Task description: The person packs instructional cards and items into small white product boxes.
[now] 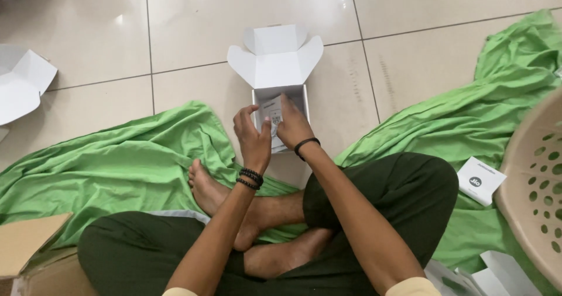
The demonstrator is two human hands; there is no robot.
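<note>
Two hands meet over the mouth of an open white box (280, 74) in the head view, the only view there is. The left hand (253, 137) and the right hand (293, 123) are each closed on a small white leaflet (270, 113) with dark print, pinching it between them just above the box opening, fingers curled narrow around its edges. A string of dark beads circles the left wrist and a black band circles the right. The box stands on the pale tiled floor (410, 68) with its four flaps spread outward, directly in front of the person's crossed bare feet and dark green trousers. A green cloth (117, 161) lies crumpled over the floor on both sides of the legs. On the cloth to the right rests a small closed white carton (480, 181), just beside a beige perforated basket (538, 185) at the frame edge. At far left another opened white box (20, 82) lies on the tiles, and a brown cardboard box (29, 249) shows in the lower left corner.
</note>
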